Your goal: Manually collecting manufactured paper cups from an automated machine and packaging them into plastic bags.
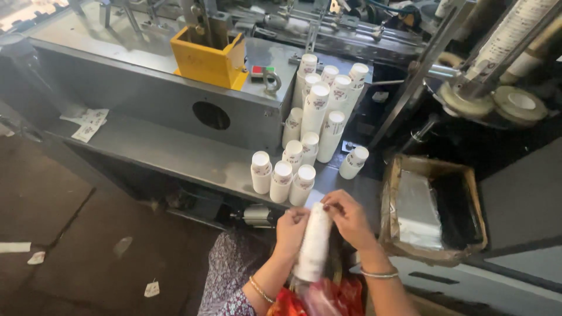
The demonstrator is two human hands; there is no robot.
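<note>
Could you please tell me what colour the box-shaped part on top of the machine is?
Yellow box-shaped part; the head view shows it.

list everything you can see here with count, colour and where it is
stack of nested white paper cups: one, white, held upright in both hands near the bottom centre
stacks of white paper cups: about a dozen, white with small print, standing on the grey metal shelf
yellow metal box: one, on top of the grey machine
brown cardboard box: one, open, right of the hands
paper scraps: a few, white, left end of the shelf
left hand: grips the held stack
right hand: grips its top
</note>
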